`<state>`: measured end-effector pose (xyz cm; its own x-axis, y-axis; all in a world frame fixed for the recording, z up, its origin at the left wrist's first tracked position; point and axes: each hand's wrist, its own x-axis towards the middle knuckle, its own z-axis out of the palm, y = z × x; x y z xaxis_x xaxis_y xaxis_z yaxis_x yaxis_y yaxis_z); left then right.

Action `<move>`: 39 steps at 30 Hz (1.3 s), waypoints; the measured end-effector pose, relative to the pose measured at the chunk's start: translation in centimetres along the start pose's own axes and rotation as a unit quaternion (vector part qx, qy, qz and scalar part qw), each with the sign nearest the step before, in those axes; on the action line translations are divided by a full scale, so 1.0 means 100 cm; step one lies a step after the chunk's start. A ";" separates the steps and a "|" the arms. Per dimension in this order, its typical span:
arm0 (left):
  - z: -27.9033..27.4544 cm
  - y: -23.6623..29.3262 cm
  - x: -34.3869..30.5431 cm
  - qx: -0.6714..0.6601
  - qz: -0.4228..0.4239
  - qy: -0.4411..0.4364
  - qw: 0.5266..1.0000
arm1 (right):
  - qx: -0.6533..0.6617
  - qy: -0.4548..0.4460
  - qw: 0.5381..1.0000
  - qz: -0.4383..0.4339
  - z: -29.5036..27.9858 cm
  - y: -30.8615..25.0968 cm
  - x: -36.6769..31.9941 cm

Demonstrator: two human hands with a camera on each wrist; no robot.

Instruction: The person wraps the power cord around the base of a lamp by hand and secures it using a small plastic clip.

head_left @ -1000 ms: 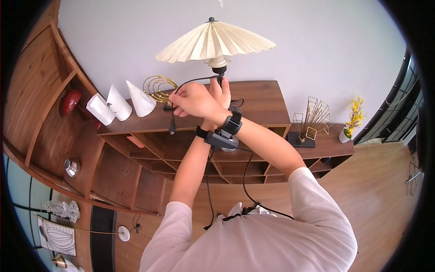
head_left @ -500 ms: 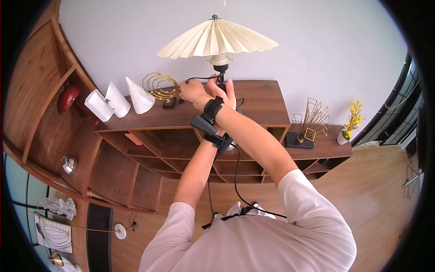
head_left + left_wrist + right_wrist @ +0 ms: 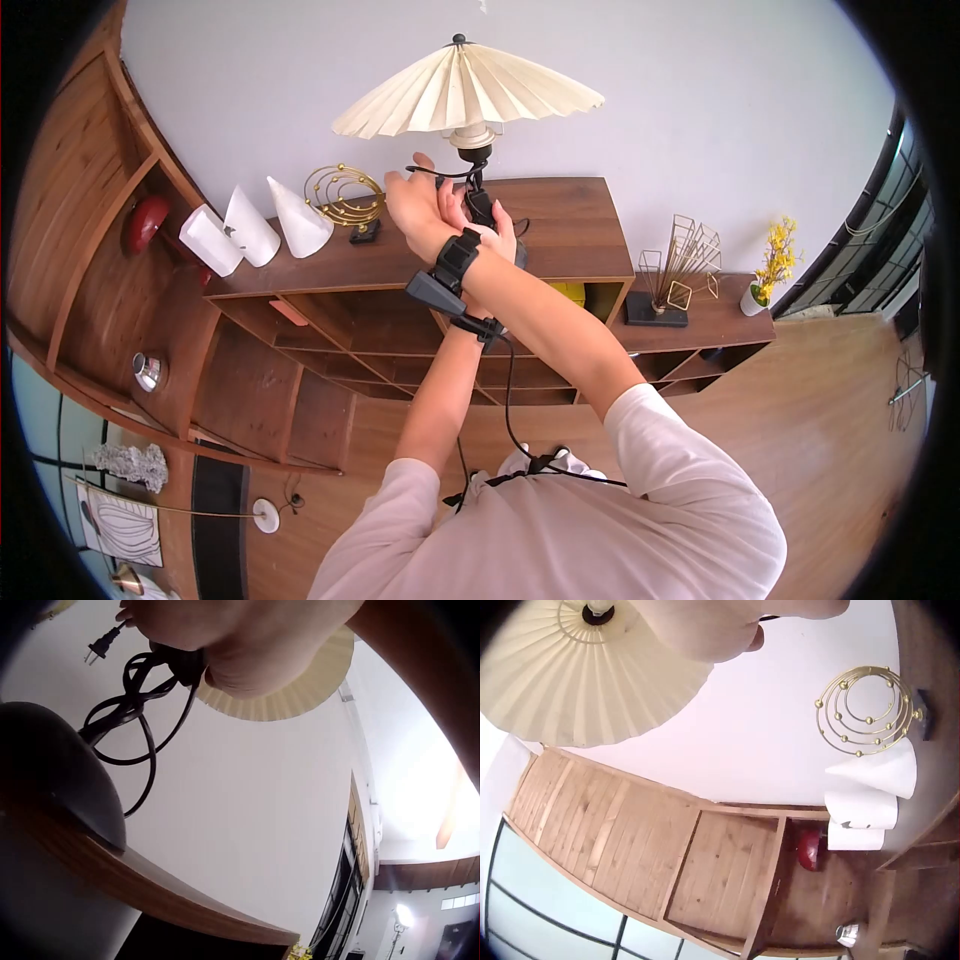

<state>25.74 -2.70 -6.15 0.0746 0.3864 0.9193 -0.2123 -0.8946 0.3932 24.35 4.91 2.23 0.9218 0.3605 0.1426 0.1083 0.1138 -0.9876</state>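
Note:
In the head view a table lamp [image 3: 470, 95] with a pleated cream shade stands over the shelf, its grey dome base [image 3: 52, 765] on the top board in the left wrist view. My left hand [image 3: 497, 235] holds the lamp's black stem from below, with the power cord [image 3: 154, 754] looped around the stem. Crossed over the left arm, my right hand [image 3: 418, 212] holds the cord's free part left of the stem. The two-pin plug [image 3: 97, 649] hangs near fingertips in the left wrist view. The right hand's grip is largely hidden behind its back.
Left on the wooden shelf [image 3: 585, 235] stand a gold ring ornament [image 3: 345, 195] and white paper cones [image 3: 298, 220]. A wire ornament [image 3: 685, 265] and yellow flowers [image 3: 775, 255] stand right. A tall wooden cabinet [image 3: 90, 200] flanks the left; a cable [image 3: 510, 395] hangs from the wrists.
My right hand has gone left and back toward the stem, and its fingers now point up beside the cord. The left hand's fingers have curled more around the stem.

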 end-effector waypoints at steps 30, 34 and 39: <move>0.022 -0.004 0.032 0.091 -0.038 -0.023 0.995 | -0.031 -0.218 0.940 -0.260 -0.121 0.015 -0.100; 0.023 -0.006 0.034 -0.005 -0.084 -0.029 0.996 | 0.096 -0.175 0.952 -0.233 -0.170 0.011 -0.097; 0.027 -0.005 0.035 -0.050 -0.101 -0.023 0.993 | 0.090 0.026 0.964 -0.247 -0.212 0.038 -0.010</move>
<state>28.71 -1.54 -3.09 0.1694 0.5426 0.8227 -0.2832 -0.7727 0.5680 31.75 -14.68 -3.04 0.7919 0.1742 0.5853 0.4775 0.4208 -0.7713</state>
